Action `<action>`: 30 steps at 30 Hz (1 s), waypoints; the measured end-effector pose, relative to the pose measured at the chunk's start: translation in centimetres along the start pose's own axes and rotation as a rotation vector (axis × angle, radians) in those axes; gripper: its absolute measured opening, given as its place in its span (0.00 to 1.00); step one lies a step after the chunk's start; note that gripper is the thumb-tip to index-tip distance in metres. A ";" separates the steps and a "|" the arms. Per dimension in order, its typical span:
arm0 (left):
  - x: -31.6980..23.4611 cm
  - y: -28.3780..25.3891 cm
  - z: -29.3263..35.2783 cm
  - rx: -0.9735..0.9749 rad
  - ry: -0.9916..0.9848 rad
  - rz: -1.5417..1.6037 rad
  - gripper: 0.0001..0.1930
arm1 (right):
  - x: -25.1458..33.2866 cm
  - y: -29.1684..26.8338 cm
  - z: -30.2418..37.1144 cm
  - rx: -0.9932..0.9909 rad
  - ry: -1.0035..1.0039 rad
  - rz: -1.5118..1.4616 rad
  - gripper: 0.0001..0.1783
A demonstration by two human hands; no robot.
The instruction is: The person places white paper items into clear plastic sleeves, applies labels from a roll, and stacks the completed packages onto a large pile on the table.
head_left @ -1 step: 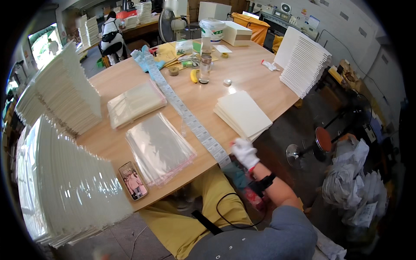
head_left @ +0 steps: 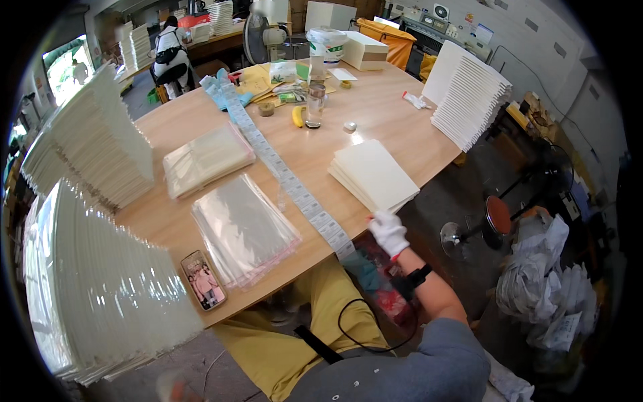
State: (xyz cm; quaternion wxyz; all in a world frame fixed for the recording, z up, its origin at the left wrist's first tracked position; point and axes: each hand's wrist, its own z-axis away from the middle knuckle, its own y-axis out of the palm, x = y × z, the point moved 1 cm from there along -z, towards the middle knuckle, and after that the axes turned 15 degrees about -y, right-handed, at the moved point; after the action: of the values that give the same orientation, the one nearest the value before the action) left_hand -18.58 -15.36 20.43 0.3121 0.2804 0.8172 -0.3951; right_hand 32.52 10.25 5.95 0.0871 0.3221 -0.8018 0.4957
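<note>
My right hand (head_left: 388, 234), in a white glove with a red cuff, is over the table's front edge, at the near corner of a small stack of white boards (head_left: 374, 174). Its fingers look bent together, bare tips towards the table; what they hold, if anything, is hidden. Only a smeared patch of my left hand (head_left: 175, 387) shows at the lower edge, left of my knees. Between them on the table lie clear plastic sleeves (head_left: 246, 228) and a long strip of printed labels (head_left: 295, 191) running to the front edge. A phone (head_left: 203, 281) lies beside the sleeves.
Tall piles of sleeved white boards (head_left: 100, 281) crowd the left side. Another board stack (head_left: 469, 100) stands at the right far corner. A water glass (head_left: 315, 110), a banana (head_left: 298, 117) and a tub (head_left: 327, 45) stand farther back. A round stool (head_left: 496, 216) is to the right.
My right hand has moved slightly right, towards the stack's near corner. The blurred left hand has come a little farther into view at the lower edge.
</note>
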 end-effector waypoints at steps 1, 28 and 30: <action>2.4 0.7 0.4 0.256 0.296 -0.408 0.14 | -2.8 -0.8 0.3 0.012 -0.066 0.230 0.10; 12.1 31.7 -9.5 0.481 -0.143 -0.775 0.07 | -7.2 -3.4 -2.7 -0.425 0.497 -0.753 0.08; 12.7 31.3 -9.7 0.403 -0.176 -0.692 0.06 | -2.0 -4.3 -0.2 -0.270 0.365 -0.666 0.21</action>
State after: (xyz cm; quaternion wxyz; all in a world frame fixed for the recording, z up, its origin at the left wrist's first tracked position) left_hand -7.55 11.95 1.14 0.1683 0.0096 0.7398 -0.6514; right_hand 36.65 9.98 8.26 0.4255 0.4566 -0.6829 0.3796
